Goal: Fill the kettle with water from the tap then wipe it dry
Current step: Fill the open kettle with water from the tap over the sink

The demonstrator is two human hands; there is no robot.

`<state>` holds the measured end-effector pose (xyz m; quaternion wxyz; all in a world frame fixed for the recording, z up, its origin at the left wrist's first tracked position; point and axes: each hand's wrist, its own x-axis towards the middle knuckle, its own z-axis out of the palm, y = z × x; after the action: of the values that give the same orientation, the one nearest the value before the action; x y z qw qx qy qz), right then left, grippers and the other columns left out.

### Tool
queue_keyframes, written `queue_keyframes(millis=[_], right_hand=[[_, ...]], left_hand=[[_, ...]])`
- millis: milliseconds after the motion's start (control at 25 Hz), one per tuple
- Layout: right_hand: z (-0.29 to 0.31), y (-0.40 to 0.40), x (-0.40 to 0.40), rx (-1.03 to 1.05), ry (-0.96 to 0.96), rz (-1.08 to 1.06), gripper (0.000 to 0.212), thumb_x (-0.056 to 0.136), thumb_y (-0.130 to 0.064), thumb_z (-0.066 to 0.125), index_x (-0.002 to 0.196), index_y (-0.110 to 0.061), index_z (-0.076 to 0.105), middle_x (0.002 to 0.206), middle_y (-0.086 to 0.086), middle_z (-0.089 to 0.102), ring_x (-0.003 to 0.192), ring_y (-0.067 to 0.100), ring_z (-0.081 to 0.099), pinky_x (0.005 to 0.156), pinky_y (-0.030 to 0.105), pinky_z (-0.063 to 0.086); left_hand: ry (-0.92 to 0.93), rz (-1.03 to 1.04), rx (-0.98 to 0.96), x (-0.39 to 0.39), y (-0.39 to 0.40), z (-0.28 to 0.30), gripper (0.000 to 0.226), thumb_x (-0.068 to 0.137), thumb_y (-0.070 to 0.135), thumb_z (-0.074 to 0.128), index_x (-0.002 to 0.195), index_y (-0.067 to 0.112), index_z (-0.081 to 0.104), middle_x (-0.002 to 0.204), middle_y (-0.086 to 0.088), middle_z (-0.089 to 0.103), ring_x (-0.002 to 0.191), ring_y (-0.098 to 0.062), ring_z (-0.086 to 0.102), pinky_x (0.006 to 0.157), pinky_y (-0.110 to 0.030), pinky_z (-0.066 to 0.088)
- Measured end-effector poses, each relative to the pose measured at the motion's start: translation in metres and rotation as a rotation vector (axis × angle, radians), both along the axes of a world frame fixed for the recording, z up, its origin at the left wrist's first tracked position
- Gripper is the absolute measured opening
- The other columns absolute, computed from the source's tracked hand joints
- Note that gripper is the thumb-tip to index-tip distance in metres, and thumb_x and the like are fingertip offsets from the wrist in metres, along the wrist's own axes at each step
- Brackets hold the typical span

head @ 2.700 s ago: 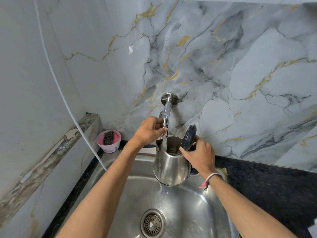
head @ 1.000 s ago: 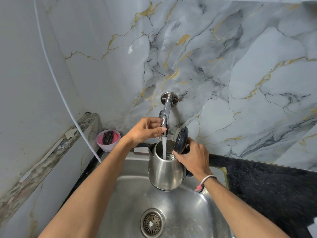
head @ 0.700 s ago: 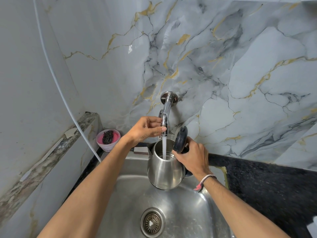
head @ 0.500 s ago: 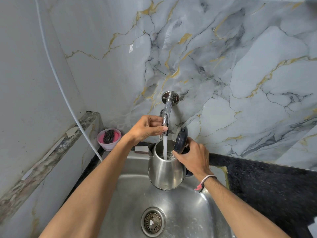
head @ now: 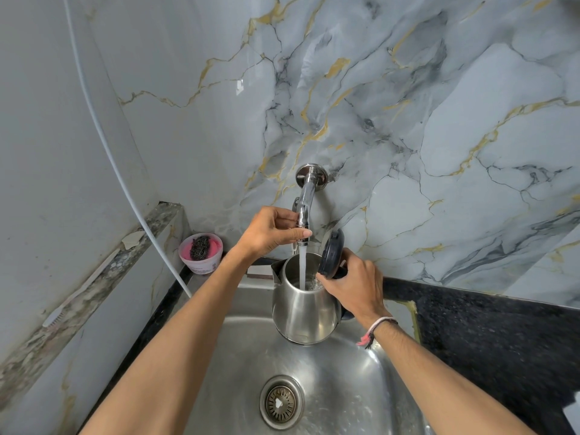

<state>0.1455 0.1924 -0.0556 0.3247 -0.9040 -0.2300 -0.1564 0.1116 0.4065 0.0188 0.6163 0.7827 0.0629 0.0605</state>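
An overflow is likely if the tap (head: 303, 200) is left running, since the water stream (head: 302, 267) is already churning inside the steel kettle (head: 303, 312), held above the sink (head: 351, 381). The tap's lever is pinched by the curled left hand (head: 270, 231). The kettle's handle is gripped by the closed right hand (head: 353, 285), beside the raised lid (head: 331, 254).

A steel kettle (head: 304, 312) sits upright at centre frame above the sink basin, black lid (head: 331, 254) flipped open. The chrome wall tap (head: 306, 199) just above pours water (head: 302, 266) straight into it.
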Motion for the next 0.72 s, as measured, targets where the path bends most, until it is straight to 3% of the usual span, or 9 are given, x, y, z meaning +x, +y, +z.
queue_keyframes(millis=[80, 200, 280, 360, 400, 440, 520, 600, 720], right_hand=[[0.0, 0.0, 0.0, 0.006, -0.004, -0.005, 0.048, 0.066, -0.072, 0.059, 0.081, -0.027, 0.064, 0.075, -0.011, 0.076, 0.074, 0.016, 0.074, 0.07, 0.034, 0.059], [0.0, -0.002, -0.001, 0.018, -0.024, -0.015, 0.047, 0.066, -0.07, 0.059, 0.082, -0.027, 0.065, 0.074, -0.01, 0.076, 0.073, 0.017, 0.074, 0.067, 0.032, 0.057], [0.0, -0.007, -0.003, 0.021, -0.022, 0.001, 0.044, 0.068, -0.067, 0.065, 0.085, -0.026, 0.067, 0.075, -0.009, 0.077, 0.074, 0.017, 0.074, 0.067, 0.031, 0.057], [0.001, -0.02, -0.006, 0.011, -0.023, 0.005, 0.041, 0.069, -0.061, 0.072, 0.086, -0.024, 0.067, 0.077, -0.007, 0.078, 0.075, 0.019, 0.075, 0.068, 0.032, 0.058], [0.001, -0.031, -0.008, 0.01, -0.031, -0.004, 0.04, 0.068, -0.06, 0.073, 0.085, -0.024, 0.067, 0.077, -0.006, 0.078, 0.074, 0.02, 0.075, 0.067, 0.032, 0.057], [0.001, -0.044, -0.01, 0.011, -0.037, -0.016, 0.041, 0.067, -0.06, 0.072, 0.085, -0.023, 0.067, 0.076, -0.005, 0.078, 0.074, 0.023, 0.075, 0.065, 0.032, 0.056], [0.002, -0.074, -0.015, 0.008, -0.033, -0.039, 0.045, 0.064, -0.062, 0.07, 0.083, -0.021, 0.067, 0.074, -0.002, 0.078, 0.076, 0.028, 0.075, 0.064, 0.035, 0.056], [0.001, -0.11, -0.022, 0.007, -0.046, -0.05, 0.048, 0.062, -0.064, 0.067, 0.08, -0.019, 0.066, 0.071, 0.0, 0.077, 0.076, 0.031, 0.075, 0.062, 0.038, 0.057], [-0.001, -0.174, -0.031, 0.024, -0.044, -0.041, 0.047, 0.062, -0.063, 0.068, 0.082, -0.02, 0.069, 0.072, 0.0, 0.078, 0.075, 0.03, 0.076, 0.063, 0.04, 0.059]], left_hand=[[0.004, 0.092, 0.146, -0.001, -0.006, 0.004, 0.045, 0.067, 0.029, 0.094, 0.1, 0.004, 0.077, 0.09, -0.011, 0.081, 0.087, -0.018, 0.077, 0.083, -0.031, 0.063], [-0.023, 0.319, 0.509, -0.002, -0.03, 0.008, 0.04, 0.065, 0.045, 0.093, 0.062, 0.017, 0.064, 0.057, 0.0, 0.069, 0.055, -0.012, 0.065, 0.054, -0.028, 0.05], [-0.026, 0.443, 0.654, -0.008, -0.049, 0.01, 0.045, 0.072, 0.048, 0.087, 0.06, 0.019, 0.054, 0.056, 0.005, 0.06, 0.055, -0.02, 0.059, 0.054, -0.031, 0.044], [-0.055, 0.436, 0.704, -0.022, -0.063, 0.002, 0.041, 0.083, 0.052, 0.077, 0.081, 0.014, 0.063, 0.074, -0.001, 0.069, 0.071, -0.027, 0.067, 0.063, -0.037, 0.052], [-0.058, 0.402, 0.714, -0.034, -0.071, -0.006, 0.047, 0.089, 0.056, 0.068, 0.102, 0.012, 0.065, 0.091, -0.006, 0.073, 0.084, -0.03, 0.071, 0.072, -0.039, 0.055], [-0.039, 0.356, 0.715, -0.049, -0.081, -0.017, 0.061, 0.094, 0.06, 0.057, 0.127, 0.01, 0.057, 0.113, -0.011, 0.072, 0.104, -0.032, 0.069, 0.085, -0.041, 0.055], [0.028, 0.218, 0.74, -0.08, -0.104, -0.041, 0.088, 0.097, 0.067, 0.038, 0.159, 0.007, 0.022, 0.158, -0.016, 0.042, 0.145, -0.03, 0.043, 0.116, -0.042, 0.038], [0.027, 0.028, 0.932, -0.1, -0.132, -0.061, 0.1, 0.092, 0.076, 0.022, 0.162, 0.006, 0.006, 0.171, -0.015, 0.01, 0.159, -0.023, 0.012, 0.13, -0.038, 0.015], [-0.035, -0.117, 1.173, -0.106, -0.174, -0.074, 0.107, 0.087, 0.081, 0.013, 0.162, 0.005, 0.006, 0.171, -0.013, 0.004, 0.16, -0.022, 0.005, 0.131, -0.039, 0.008]])
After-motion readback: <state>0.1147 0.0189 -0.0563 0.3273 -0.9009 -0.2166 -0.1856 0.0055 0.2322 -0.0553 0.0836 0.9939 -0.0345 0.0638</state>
